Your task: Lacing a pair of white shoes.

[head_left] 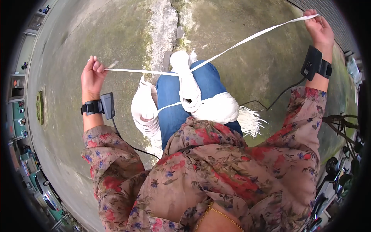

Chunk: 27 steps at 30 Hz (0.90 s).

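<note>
Left hand (pixel 94 73): closed, fingers pinching one end of white strip (pixel 247 40); grip point hidden by the fingers. Pale blur just beside it, can't make it out. Right hand (pixel 319 30): raised high, fingers closed on the other end. Strip runs taut left, slightly bowed right.

Middle bundle (pixel 188 88), white, lies lengthwise mid-lap (pixel 169 87), far end past the knee edge. Strip meets it near that edge; can't tell if it wraps fully, underside hidden. Dark hole at near end, inside unreadable.

Left bundle (pixel 145 110) hangs by lap's left edge, lower part hard to make out. Right bundle (pixel 219 108) crosses right edge, frayed ends out; shirt (pixel 216 162) hides lap's near edge.
</note>
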Each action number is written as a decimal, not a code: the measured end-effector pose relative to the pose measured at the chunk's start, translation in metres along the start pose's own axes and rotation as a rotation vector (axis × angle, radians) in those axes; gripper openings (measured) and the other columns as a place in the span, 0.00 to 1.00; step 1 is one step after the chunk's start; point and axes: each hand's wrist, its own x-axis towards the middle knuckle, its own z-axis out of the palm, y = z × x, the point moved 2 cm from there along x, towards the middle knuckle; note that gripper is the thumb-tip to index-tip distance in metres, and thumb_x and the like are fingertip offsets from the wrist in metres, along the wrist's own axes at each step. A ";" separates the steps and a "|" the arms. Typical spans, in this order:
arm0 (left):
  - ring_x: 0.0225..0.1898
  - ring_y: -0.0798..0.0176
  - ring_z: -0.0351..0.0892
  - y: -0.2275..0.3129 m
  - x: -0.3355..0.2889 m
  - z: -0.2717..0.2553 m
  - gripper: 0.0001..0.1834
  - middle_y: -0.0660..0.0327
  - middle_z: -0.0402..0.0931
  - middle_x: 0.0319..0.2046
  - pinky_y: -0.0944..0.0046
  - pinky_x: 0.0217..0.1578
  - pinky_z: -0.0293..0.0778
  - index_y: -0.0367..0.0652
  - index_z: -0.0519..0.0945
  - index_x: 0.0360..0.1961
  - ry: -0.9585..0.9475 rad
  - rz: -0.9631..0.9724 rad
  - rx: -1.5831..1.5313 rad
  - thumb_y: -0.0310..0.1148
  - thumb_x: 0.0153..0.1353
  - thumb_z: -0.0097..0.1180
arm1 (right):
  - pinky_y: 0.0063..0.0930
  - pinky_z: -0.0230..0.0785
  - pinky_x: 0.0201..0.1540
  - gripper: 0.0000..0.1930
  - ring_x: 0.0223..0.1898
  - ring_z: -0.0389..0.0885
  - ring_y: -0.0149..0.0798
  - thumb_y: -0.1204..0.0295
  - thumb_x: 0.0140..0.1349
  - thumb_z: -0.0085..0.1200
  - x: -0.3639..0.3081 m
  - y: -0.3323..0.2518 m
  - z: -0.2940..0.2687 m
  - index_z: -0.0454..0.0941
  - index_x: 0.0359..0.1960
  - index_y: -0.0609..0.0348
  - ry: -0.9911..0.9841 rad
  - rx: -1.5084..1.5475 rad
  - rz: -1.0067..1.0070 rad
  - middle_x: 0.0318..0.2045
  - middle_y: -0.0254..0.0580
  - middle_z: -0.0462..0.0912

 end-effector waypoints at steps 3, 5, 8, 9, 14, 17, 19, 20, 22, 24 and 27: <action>0.16 0.72 0.56 0.058 -0.016 -0.156 0.09 0.71 0.55 0.13 0.68 0.24 0.58 0.46 0.66 0.26 0.414 0.043 -0.117 0.35 0.63 0.38 | 0.25 0.59 0.29 0.12 0.27 0.64 0.30 0.64 0.63 0.39 0.003 0.028 -0.085 0.64 0.25 0.57 -0.287 -0.143 0.203 0.24 0.38 0.68; 0.16 0.72 0.56 0.036 -0.016 -0.162 0.09 0.71 0.55 0.13 0.68 0.23 0.58 0.47 0.66 0.26 0.512 -0.018 -0.015 0.35 0.63 0.39 | 0.19 0.55 0.23 0.13 0.22 0.63 0.26 0.62 0.62 0.44 -0.029 0.100 -0.072 0.65 0.25 0.56 0.094 -0.584 0.248 0.21 0.33 0.67; 0.15 0.71 0.59 -0.025 -0.009 -0.098 0.09 0.71 0.58 0.14 0.68 0.17 0.61 0.49 0.66 0.24 0.403 -0.216 0.275 0.36 0.62 0.41 | 0.14 0.51 0.21 0.15 0.19 0.59 0.20 0.55 0.58 0.49 -0.100 0.197 -0.062 0.67 0.21 0.50 -0.025 -1.130 0.490 0.17 0.23 0.64; 0.15 0.72 0.60 -0.048 -0.008 -0.076 0.10 0.71 0.58 0.15 0.67 0.17 0.63 0.48 0.66 0.25 0.306 -0.309 0.314 0.38 0.62 0.43 | 0.18 0.56 0.24 0.19 0.22 0.62 0.22 0.52 0.54 0.53 -0.119 0.226 -0.065 0.70 0.20 0.55 -0.136 -1.239 0.577 0.19 0.26 0.68; 0.16 0.75 0.56 -0.147 -0.037 0.030 0.15 0.71 0.57 0.15 0.73 0.17 0.58 0.42 0.69 0.30 -0.053 -0.543 0.299 0.43 0.62 0.44 | 0.27 0.62 0.26 0.19 0.22 0.69 0.30 0.56 0.53 0.54 -0.179 0.320 -0.085 0.73 0.22 0.63 -0.451 -1.386 0.597 0.17 0.36 0.73; 0.16 0.75 0.57 -0.186 -0.047 0.055 0.14 0.70 0.62 0.16 0.74 0.17 0.57 0.40 0.71 0.28 -0.221 -0.486 0.565 0.40 0.62 0.44 | 0.33 0.63 0.27 0.16 0.22 0.72 0.41 0.62 0.53 0.52 -0.185 0.330 -0.090 0.72 0.19 0.64 -0.530 -1.407 0.458 0.17 0.46 0.73; 0.19 0.75 0.61 -0.198 -0.048 0.060 0.13 0.69 0.65 0.18 0.75 0.20 0.60 0.39 0.72 0.29 -0.220 -0.413 0.709 0.38 0.62 0.44 | 0.37 0.64 0.29 0.12 0.25 0.73 0.52 0.67 0.53 0.49 -0.185 0.330 -0.091 0.73 0.20 0.65 -0.683 -1.520 0.377 0.20 0.54 0.74; 0.22 0.75 0.64 -0.200 -0.049 0.061 0.12 0.68 0.67 0.20 0.75 0.23 0.62 0.37 0.73 0.31 -0.218 -0.336 0.853 0.36 0.62 0.44 | 0.37 0.64 0.29 0.12 0.25 0.73 0.52 0.67 0.53 0.49 -0.185 0.330 -0.092 0.73 0.20 0.65 -0.685 -1.519 0.378 0.20 0.54 0.74; 0.23 0.74 0.65 -0.200 -0.052 0.067 0.11 0.67 0.69 0.22 0.75 0.25 0.64 0.36 0.73 0.32 -0.202 -0.315 0.875 0.34 0.61 0.45 | 0.40 0.65 0.32 0.10 0.29 0.73 0.56 0.71 0.53 0.45 -0.185 0.325 -0.086 0.75 0.23 0.65 -0.744 -1.590 0.315 0.24 0.59 0.75; 0.25 0.73 0.67 -0.200 -0.055 0.069 0.10 0.66 0.71 0.23 0.74 0.27 0.65 0.34 0.74 0.34 -0.184 -0.290 0.900 0.32 0.61 0.45 | 0.41 0.66 0.34 0.11 0.30 0.74 0.56 0.71 0.54 0.44 -0.184 0.327 -0.085 0.75 0.23 0.65 -0.747 -1.694 0.351 0.25 0.58 0.75; 0.25 0.74 0.67 -0.201 -0.060 0.068 0.10 0.66 0.71 0.24 0.73 0.28 0.66 0.33 0.74 0.36 -0.209 -0.292 0.947 0.30 0.60 0.45 | 0.43 0.67 0.36 0.12 0.33 0.75 0.55 0.70 0.56 0.42 -0.184 0.329 -0.081 0.76 0.25 0.65 -0.698 -1.828 0.369 0.27 0.57 0.77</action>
